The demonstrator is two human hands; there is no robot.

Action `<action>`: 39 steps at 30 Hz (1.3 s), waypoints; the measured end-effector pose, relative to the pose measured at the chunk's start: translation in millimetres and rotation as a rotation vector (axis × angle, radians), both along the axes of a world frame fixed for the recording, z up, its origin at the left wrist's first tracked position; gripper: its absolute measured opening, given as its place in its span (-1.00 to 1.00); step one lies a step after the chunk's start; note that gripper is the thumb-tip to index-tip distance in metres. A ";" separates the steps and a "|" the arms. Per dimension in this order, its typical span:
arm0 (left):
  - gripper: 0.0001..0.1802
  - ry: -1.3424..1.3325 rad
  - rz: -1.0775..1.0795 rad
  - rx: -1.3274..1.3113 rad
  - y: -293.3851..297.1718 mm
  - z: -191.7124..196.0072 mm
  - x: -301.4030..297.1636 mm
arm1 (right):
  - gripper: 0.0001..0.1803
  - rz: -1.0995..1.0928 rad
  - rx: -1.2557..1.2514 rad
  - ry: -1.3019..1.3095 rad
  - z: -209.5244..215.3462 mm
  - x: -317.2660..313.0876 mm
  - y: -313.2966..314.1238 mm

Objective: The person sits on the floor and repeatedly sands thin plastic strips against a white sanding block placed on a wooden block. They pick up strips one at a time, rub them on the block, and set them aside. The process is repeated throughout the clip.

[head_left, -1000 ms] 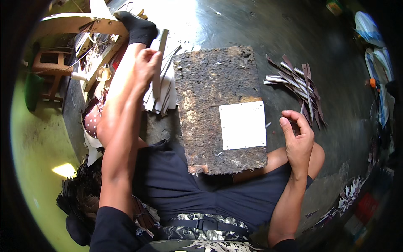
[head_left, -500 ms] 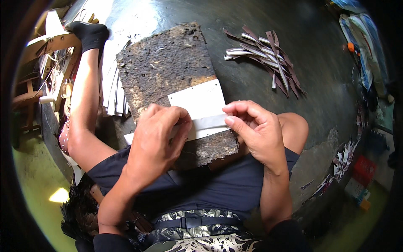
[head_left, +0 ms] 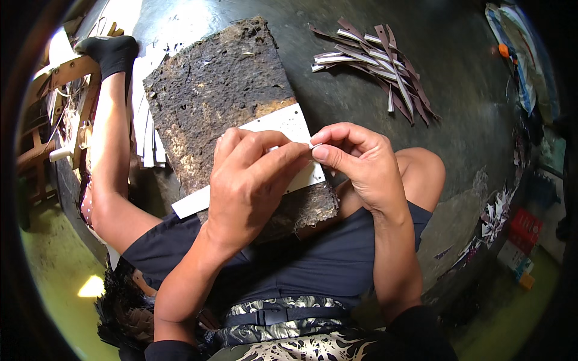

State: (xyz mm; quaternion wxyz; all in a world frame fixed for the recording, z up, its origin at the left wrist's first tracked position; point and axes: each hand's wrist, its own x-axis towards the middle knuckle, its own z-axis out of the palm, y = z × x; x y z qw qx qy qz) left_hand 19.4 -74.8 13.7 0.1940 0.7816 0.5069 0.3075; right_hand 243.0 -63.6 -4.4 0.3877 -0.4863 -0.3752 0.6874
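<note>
My left hand (head_left: 250,180) is closed in a pinch over the work, its fingertips meeting those of my right hand (head_left: 358,156). Between the two pinches a white strip (head_left: 315,145) shows only as a small end; my left fingers hide the rest. Under the hands lies a flat white sheet (head_left: 293,120) with small dark holes, partly covered by my left hand. A white length (head_left: 192,202) sticks out to the left below that hand; whether it belongs to the sheet I cannot tell. Both rest on a rough, dark, worn slab (head_left: 223,66) between my legs.
A loose pile of brown and white strips (head_left: 385,66) lies on the floor at the far right. More white strips (head_left: 144,129) lie between the slab and my outstretched left leg. Wooden frame pieces (head_left: 72,72) stand at far left; scraps (head_left: 495,213) and a red box (head_left: 525,228) lie at right.
My left hand has slid right along the white strip until its fingertips reach my right hand's. The strip's stretched length between them is now covered. The whole view has shifted slightly.
</note>
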 end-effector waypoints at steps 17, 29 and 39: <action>-0.59 0.032 -0.134 0.096 1.2 -2.4 -3.3 | -0.79 -0.023 -0.058 -0.171 7.6 -8.3 -3.1; -0.58 0.064 -0.178 0.108 -0.3 -1.8 -4.0 | -0.80 -0.011 -0.097 -0.096 16.6 -6.0 -3.1; -0.58 0.064 -0.175 0.133 3.3 -4.1 -4.4 | -0.77 0.075 -0.102 -0.150 12.9 -1.2 10.0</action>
